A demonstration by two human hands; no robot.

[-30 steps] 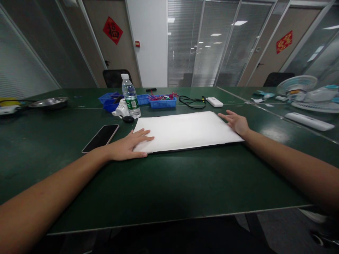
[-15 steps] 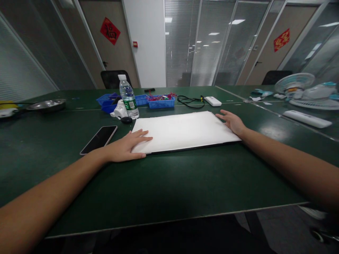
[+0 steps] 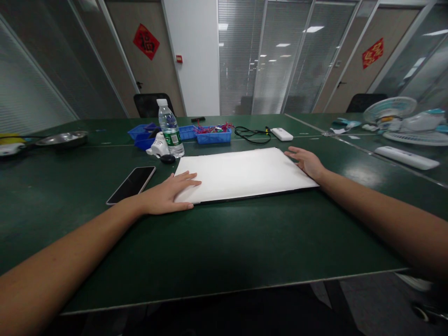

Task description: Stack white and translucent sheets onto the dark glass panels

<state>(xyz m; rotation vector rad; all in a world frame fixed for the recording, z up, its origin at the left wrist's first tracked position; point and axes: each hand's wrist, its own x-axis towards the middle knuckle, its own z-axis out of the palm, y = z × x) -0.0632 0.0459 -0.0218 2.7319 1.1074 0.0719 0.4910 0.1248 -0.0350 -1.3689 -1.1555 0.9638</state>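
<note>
Two bare hands: left hand (image 3: 168,192) and right hand (image 3: 308,163), and next to nothing has changed over the last second; only the view drifts a touch.
Between the fingers: the white, flat, rectangular sheet (image 3: 241,175), black edge showing underneath, so it seems steady on the dark green tabletop (image 3: 217,252).
Left palm: down on the sheet's left end, fingers spread and relaxed across it, thumb along the near edge, clutching nothing (forearm slanting in from low).
Right palm: turned partly onto its side at the right edge, fingers loosely extended inward, unclenched; whether the tips press, I can't tell.
Outside the left fingers: black-screened rectangular phone (image 3: 132,185), just beside the wrist.
Beyond the left fingertips: small black oval object (image 3: 167,159), then clear plastic bottle with green label (image 3: 170,128).
Beyond the right fingertips: white rounded box (image 3: 282,134), thin black looped cable (image 3: 250,135) beside it.
</note>
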